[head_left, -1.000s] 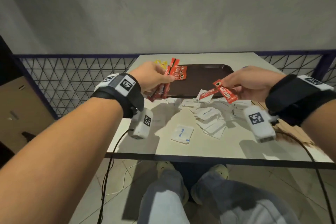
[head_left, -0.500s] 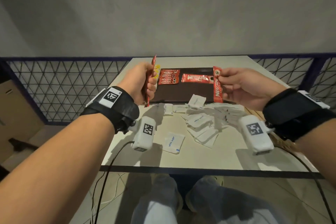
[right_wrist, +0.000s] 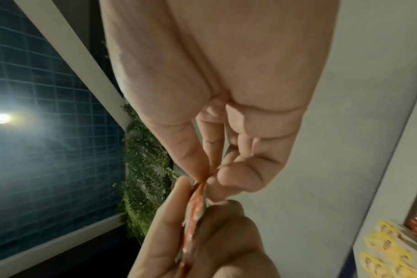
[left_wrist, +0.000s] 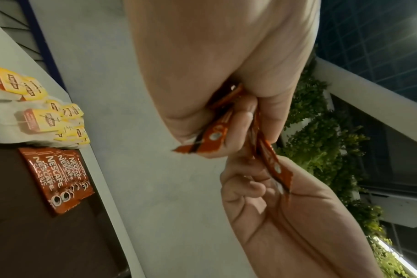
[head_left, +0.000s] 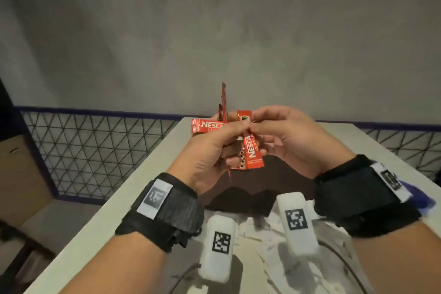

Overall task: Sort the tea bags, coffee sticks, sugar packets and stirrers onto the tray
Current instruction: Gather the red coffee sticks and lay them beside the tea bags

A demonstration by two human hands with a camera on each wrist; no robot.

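Observation:
Both hands meet in the air above the dark brown tray [head_left: 281, 181]. My left hand [head_left: 238, 137] grips a bundle of red coffee sticks [head_left: 207, 125], fanned out at different angles. My right hand [head_left: 259, 126] pinches the top of one upright coffee stick [head_left: 253, 154] against that bundle. The left wrist view shows the left hand's fingers [left_wrist: 240, 120] curled round the sticks [left_wrist: 213, 136]. In the right wrist view, thumb and forefinger pinch a stick's end [right_wrist: 196, 199]. More coffee sticks [left_wrist: 60, 175] lie on the tray [left_wrist: 24, 235], with yellow tea bags [left_wrist: 48, 114] beside them.
White sugar packets [head_left: 253, 224] are scattered on the pale table [head_left: 152, 179] in front of the tray, partly hidden by my wrist cameras. A blue-framed wire mesh railing [head_left: 95, 150] runs round the table, and a grey wall stands behind it.
The hands were apart, each with its own sticks. They have come together and risen, and the right hand's stick now sits against the left hand's bundle.

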